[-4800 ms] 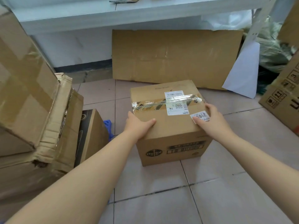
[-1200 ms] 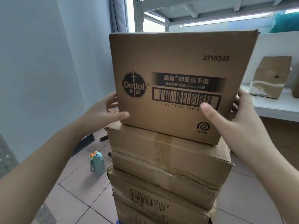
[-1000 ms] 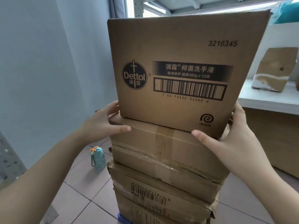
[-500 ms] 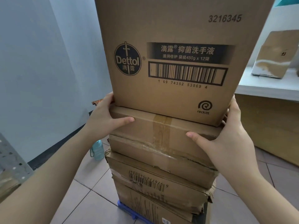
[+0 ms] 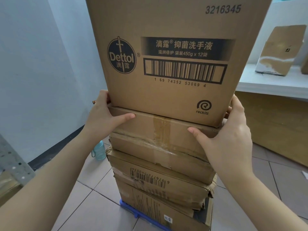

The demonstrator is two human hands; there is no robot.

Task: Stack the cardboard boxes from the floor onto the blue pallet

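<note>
A brown Dettol cardboard box (image 5: pixel 170 95) with a printed barcode rests on top of a stack of three flatter, worn cardboard boxes (image 5: pixel 160 169). The stack stands on the blue pallet (image 5: pixel 131 211), of which only a low front corner shows. My left hand (image 5: pixel 103 119) holds the Dettol box's lower left edge, thumb lying across the box beneath. My right hand (image 5: pixel 231 135) holds its lower right edge, thumb also on the box beneath. The top of the Dettol box is out of frame.
A pale wall runs along the left, with a teal bottle (image 5: pixel 99 151) on the tiled floor by the stack. A grey perforated metal rack post (image 5: pixel 13 165) is at lower left. At right, a white shelf (image 5: pixel 273 87) carries a folded carton, with cardboard leaning below it.
The Dettol box was lifted from the floor and set down on the stack. Over the last second my hands slid down to its bottom edges and my view moved closer.
</note>
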